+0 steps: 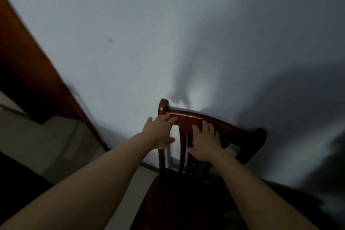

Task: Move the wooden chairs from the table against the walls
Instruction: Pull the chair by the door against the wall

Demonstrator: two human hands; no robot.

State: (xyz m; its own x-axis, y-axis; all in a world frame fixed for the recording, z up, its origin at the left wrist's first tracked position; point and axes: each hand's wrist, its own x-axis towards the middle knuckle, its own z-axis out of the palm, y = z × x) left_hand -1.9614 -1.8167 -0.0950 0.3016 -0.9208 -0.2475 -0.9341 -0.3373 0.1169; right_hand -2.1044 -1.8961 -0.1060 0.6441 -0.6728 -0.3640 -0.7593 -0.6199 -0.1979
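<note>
A dark red-brown wooden chair [188, 116] stands in the lower middle of the head view, its curved backrest close against the white wall [168, 33]. My left hand [158, 132] lies on the left end of the top rail, fingers over the wood and thumb below it. My right hand [204, 144] rests on the middle of the rail and the vertical slats, fingers spread across them. The dark seat [177, 201] lies between my forearms. The chair's legs are hidden.
A brown wooden door frame [28, 65] runs diagonally down the left side to the pale floor [65, 145]. Dark shadows cover the wall on the right. The picture is dim and blurred at the edges.
</note>
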